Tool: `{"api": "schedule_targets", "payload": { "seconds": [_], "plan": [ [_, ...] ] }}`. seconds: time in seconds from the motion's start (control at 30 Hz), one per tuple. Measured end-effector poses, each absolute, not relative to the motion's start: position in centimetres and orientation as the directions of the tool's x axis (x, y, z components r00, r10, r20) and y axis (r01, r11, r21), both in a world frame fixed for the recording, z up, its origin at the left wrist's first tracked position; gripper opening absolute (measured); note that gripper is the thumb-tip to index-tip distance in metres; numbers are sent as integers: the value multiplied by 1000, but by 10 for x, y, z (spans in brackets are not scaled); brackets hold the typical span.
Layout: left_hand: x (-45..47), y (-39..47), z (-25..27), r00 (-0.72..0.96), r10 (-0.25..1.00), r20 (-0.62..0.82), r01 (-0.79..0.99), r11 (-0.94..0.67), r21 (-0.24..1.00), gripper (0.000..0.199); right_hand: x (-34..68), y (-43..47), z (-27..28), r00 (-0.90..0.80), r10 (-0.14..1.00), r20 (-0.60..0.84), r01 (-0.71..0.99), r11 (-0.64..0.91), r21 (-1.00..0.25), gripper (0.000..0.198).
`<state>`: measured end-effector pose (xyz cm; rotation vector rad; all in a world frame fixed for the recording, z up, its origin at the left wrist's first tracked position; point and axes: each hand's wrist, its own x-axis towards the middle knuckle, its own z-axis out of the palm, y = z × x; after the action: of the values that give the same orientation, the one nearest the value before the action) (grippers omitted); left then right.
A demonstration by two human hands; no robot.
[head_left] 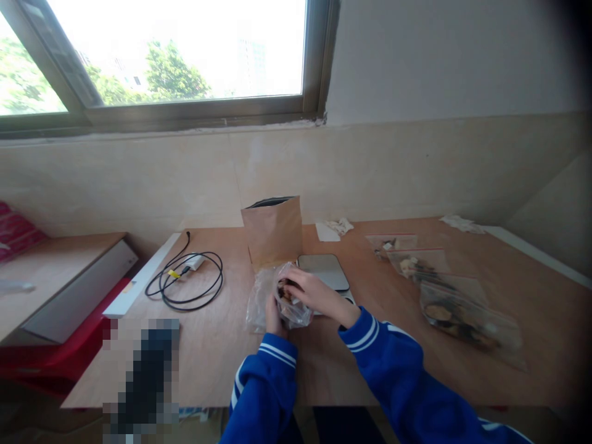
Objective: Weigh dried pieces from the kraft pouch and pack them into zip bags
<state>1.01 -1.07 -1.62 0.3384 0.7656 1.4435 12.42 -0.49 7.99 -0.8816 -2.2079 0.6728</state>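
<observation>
A clear plastic bag (pixel 259 305) with brown dried pieces (pixel 285 292) inside is held over the table in front of me. My left hand (pixel 274 316) is closed around the bag from below, its fingers partly covered by the film. My right hand (pixel 317 293) reaches across to the bag's mouth with bent fingers at the brown pieces. What those fingertips pinch is hidden. Just behind my right hand lies a flat kitchen scale (pixel 324 271) with a metal top. A brown kraft paper pouch (pixel 272 231) stands upright, its top open, behind the bag.
Several clear zip bags (pixel 467 324) with dried brown and pale pieces lie on the right. A coiled black cable (pixel 161 290) with a white adapter (pixel 195 263) is on the left. Crumpled white tissue (pixel 341 227) lies near the wall. A blurred dark object (pixel 150 376) sits front left.
</observation>
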Motion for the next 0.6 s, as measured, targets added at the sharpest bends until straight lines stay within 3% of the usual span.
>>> {"api": "schedule_targets", "payload": {
  "seconds": [0.13, 0.3, 0.47, 0.6],
  "plan": [
    [8, -10, -10, 3, 952, -307, -825, 176, 537, 25, 132, -8, 90, -457, 781, 426, 292, 584, -757, 24],
    [6, -11, -8, 8, 939, -345, -807, 210, 552, 33, 139, 12, 124, -270, 798, 539, 159, 589, -793, 24],
    [6, -12, -5, 28, 929, -368, -787, 248, 565, 34, 127, 70, 174, -94, 698, 710, 221, 710, -668, 25],
    [7, -11, -6, 55, 928, -369, -788, 267, 555, 35, 112, 112, 189, -233, 582, 779, 323, 802, -502, 22]
  ]
}}
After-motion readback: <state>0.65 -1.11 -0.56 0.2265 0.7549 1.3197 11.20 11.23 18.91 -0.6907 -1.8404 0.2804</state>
